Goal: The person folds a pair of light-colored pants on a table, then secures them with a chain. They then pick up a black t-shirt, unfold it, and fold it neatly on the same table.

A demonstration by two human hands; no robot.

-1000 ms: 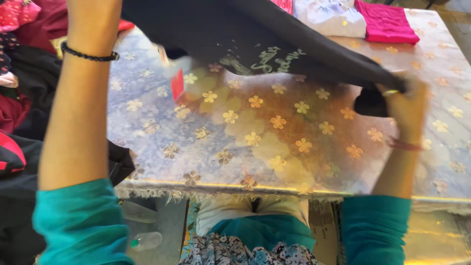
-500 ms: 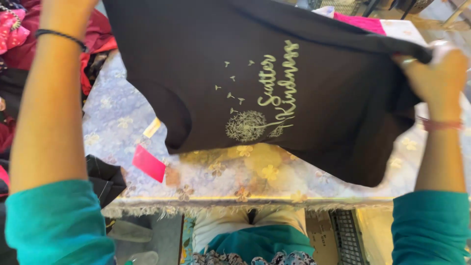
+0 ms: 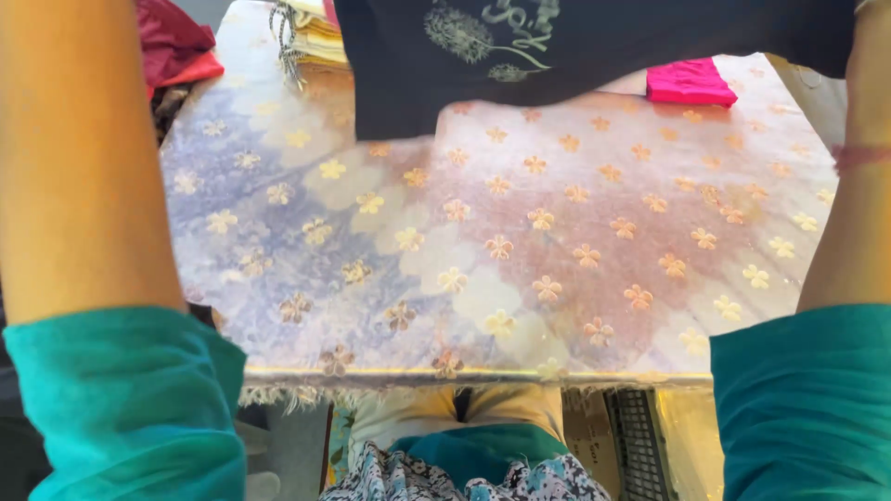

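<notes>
A black T-shirt [image 3: 594, 56] with a pale dandelion print hangs across the top of the view, above the table. Only its lower part shows. My left forearm [image 3: 74, 158] rises along the left edge and my right forearm [image 3: 849, 186], with a thin pink band at the wrist, rises along the right edge. Both arms reach up past the top of the frame toward the shirt. Both hands are out of view, so their grip on the shirt cannot be seen. Teal sleeves cover my upper arms.
The table is covered by a shiny cloth with gold flowers [image 3: 520, 250], fringed at its near edge. A folded pink cloth [image 3: 687, 82] lies at the back right, yellowish folded fabric [image 3: 316, 42] at the back left, red garments [image 3: 176, 42] beyond the left edge. A keyboard [image 3: 636, 445] sits below the table.
The black shirt has gone up from hanging spread in front of me to the top of the view. Both hands rose out of the frame with it, uncovering the tablecloth.
</notes>
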